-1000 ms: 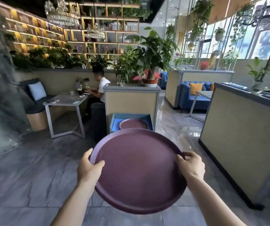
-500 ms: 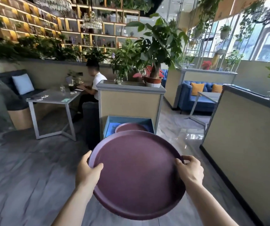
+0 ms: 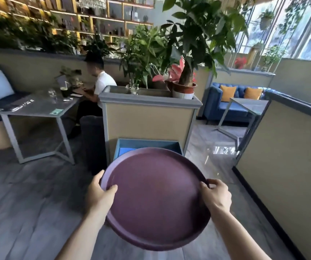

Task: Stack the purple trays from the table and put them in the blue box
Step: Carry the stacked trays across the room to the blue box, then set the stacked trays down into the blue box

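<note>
- Round purple plastic tray (image 3: 156, 199): rigid, light, probably slick; you hold it mid-air before the open blue box (image 3: 147, 147).
- Left hand (image 3: 99, 195) and right hand (image 3: 215, 196) clamp opposite rims; grip there.

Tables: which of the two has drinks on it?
The grey table on the left, beside the seated person; it holds glasses. The table by the blue sofa shows none.
</note>
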`<state>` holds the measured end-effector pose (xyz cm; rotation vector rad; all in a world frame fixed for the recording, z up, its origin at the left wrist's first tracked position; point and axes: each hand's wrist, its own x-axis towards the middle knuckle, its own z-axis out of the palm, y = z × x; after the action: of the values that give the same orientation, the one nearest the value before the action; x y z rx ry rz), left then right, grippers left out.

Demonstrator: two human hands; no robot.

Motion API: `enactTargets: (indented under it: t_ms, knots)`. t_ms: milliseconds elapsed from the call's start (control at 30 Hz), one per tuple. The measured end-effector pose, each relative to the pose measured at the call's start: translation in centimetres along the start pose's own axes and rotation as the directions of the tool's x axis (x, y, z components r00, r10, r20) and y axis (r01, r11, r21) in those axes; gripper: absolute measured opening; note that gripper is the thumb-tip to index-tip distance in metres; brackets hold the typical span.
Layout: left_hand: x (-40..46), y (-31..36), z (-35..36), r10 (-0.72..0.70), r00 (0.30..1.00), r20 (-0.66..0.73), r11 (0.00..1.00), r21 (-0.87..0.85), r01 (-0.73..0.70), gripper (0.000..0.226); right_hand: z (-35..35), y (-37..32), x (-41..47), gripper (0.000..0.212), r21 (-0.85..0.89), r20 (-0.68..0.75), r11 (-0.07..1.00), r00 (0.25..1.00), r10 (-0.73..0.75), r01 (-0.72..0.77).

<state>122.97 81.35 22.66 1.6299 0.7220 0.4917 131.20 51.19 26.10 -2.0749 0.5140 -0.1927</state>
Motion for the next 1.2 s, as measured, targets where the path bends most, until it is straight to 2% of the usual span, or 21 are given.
enactTargets:
  t_ms: [333,533,700,933,1200]
  knots:
    - [14.5,-0.9,8.6,-0.023,1.0,0.005,0.998,0.056,0.023,0.066,11.0,-2.6,13.2,0.025,-0.005,0.019,0.999,0.999,0.04,-0.04]
    - [24.1,-1.6,15.8,-0.092,0.993,-0.078,0.977,0.188,0.105,0.071,18.7,-4.4,24.2,0.026,-0.096,0.09,0.994,0.994,0.059,-0.05]
    - [30.1,-3.3,20.8,-0.164,0.982,-0.089,0.947,0.266,0.182,0.053,23.9,-4.5,31.3,0.032,-0.202,0.169,0.976,0.978,0.12,-0.085]
    - [34.5,-8.9,24.3,-0.314,0.944,-0.101,0.882,0.337,0.329,0.057,29.2,-1.7,36.3,0.031,-0.354,0.238,0.929,0.95,0.202,-0.109]
    - [37.5,-13.9,27.0,-0.348,0.925,-0.153,0.778,0.504,0.376,0.047,34.8,2.2,39.0,0.034,-0.46,0.227,0.884,0.951,0.211,-0.087]
